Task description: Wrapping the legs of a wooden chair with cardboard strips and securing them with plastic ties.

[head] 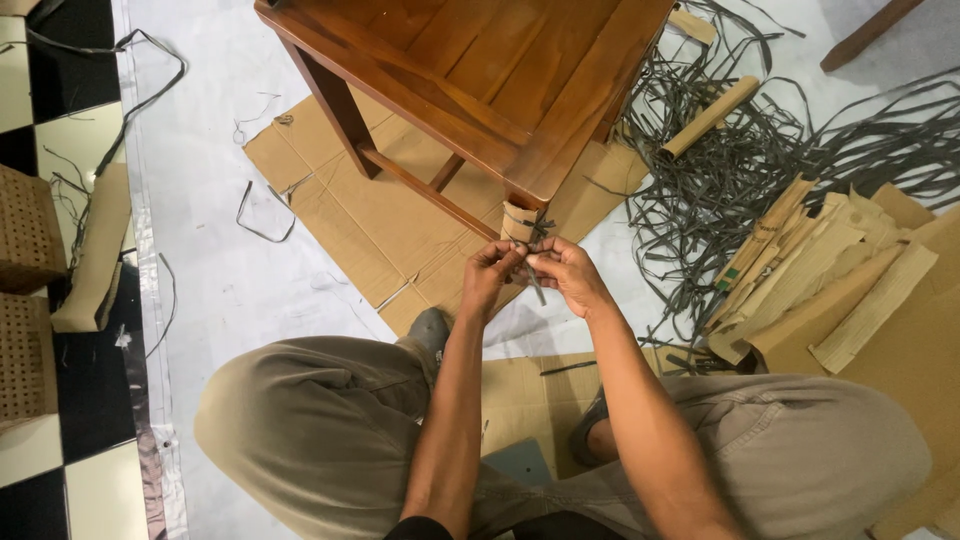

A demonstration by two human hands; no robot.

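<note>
**A:** What is the person on the floor doing with their hands?

**B:** They sit with knees apart in khaki trousers (320,420). Both hands meet at the near corner leg of a polished reddish-brown wooden table (500,70), which stands on flattened brown cardboard sheets (350,200). The left hand (490,275) has its fingertips pressed together, pinching a thin dark grey plastic strap (535,285). The right hand (565,272) pinches the same strap from the other side, thumb against forefinger.

**A:** Where exactly is the strap?

**B:** Between the two hands, just below a piece of brown cardboard wrapping (518,222) that clings around the table leg under the table's near corner. A short loose end hangs down from the fingers.

**A:** And around them?

**B:** Past the table's right edge lies a big tangle of cut dark grey straps (720,180), with a cardboard tube (710,117) on it. Nearer the person's right knee is a heap of torn brown cardboard strips (830,280). A few stray strap pieces (262,215) lie off the table's left side on a white floor sheet (200,150). Far left, two woven rattan panels (25,230) rest on black and cream checkered tiles (60,60).
</note>
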